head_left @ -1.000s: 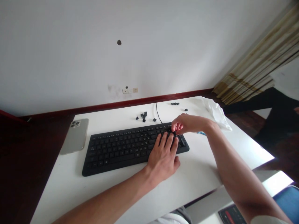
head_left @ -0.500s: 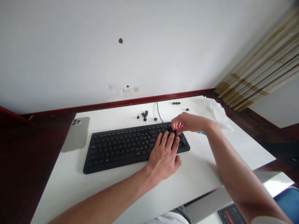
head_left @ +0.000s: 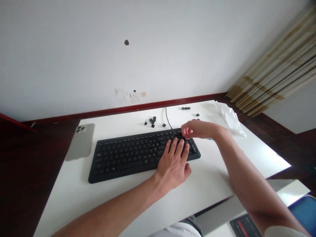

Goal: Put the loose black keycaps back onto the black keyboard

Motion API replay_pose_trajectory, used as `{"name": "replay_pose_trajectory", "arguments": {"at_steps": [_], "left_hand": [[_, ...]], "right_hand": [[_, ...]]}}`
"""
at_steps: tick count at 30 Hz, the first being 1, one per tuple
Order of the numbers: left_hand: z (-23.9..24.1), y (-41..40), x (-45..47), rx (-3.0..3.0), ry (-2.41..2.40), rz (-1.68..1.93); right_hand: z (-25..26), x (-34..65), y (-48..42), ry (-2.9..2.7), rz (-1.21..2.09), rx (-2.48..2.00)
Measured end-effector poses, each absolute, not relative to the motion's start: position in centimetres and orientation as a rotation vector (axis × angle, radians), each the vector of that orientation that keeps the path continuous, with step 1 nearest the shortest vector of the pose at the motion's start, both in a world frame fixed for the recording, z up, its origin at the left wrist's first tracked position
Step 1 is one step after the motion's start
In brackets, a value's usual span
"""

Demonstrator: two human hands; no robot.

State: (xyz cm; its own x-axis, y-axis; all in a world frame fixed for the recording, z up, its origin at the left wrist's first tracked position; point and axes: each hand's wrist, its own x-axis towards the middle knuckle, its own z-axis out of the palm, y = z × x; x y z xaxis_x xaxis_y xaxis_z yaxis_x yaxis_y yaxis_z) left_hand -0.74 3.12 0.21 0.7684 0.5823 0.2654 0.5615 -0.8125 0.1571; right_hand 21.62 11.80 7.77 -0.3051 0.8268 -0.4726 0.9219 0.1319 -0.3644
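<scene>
A black keyboard (head_left: 128,154) lies across the white table (head_left: 214,177). My left hand (head_left: 174,164) rests flat on its right end, fingers stretched out over the keys. My right hand (head_left: 197,129) hovers just above the keyboard's top right corner, its fingers curled together in a pinch; what they hold is too small to make out. Several loose black keycaps (head_left: 152,122) lie behind the keyboard, with a few more keycaps (head_left: 186,108) near the far edge.
A grey phone (head_left: 81,141) lies face down at the table's left edge. The keyboard cable (head_left: 167,119) runs toward the wall. A crumpled white plastic bag (head_left: 229,119) sits at the far right. A dark device with a red strip (head_left: 244,227) lies at the bottom right.
Both hands have stayed on the keyboard's right end. My right hand's pinch has shifted slightly above the top right keys. The view has shifted a little.
</scene>
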Motion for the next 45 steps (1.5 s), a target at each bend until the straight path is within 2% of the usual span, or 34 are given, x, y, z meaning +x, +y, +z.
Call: {"name": "replay_pose_trajectory", "arguments": {"at_steps": [6, 15, 23, 30, 39, 45], "left_hand": [[0.0, 3.1, -0.7, 2.903, 0.945, 0.474], [0.0, 3.1, -0.8, 2.909, 0.937, 0.477], [-0.2, 3.1, -0.8, 2.9, 0.94, 0.493], [-0.1, 3.1, -0.8, 2.884, 0.937, 0.481], [0.1, 3.1, -0.9, 2.899, 0.923, 0.477], [0.0, 3.2, -0.8, 2.896, 0.919, 0.486]], "right_hand": [[7.3, 21.9, 12.5, 2.272, -1.032, 1.635], [7.4, 22.8, 12.8, 2.226, -1.261, 1.711], [7.3, 23.3, 12.6, 2.303, -1.012, 1.71], [8.0, 23.4, 12.2, 2.27, -1.118, 1.768], [8.5, 22.9, 11.9, 2.296, -0.953, 1.754], [8.1, 23.1, 12.1, 2.287, -0.962, 1.703]]}}
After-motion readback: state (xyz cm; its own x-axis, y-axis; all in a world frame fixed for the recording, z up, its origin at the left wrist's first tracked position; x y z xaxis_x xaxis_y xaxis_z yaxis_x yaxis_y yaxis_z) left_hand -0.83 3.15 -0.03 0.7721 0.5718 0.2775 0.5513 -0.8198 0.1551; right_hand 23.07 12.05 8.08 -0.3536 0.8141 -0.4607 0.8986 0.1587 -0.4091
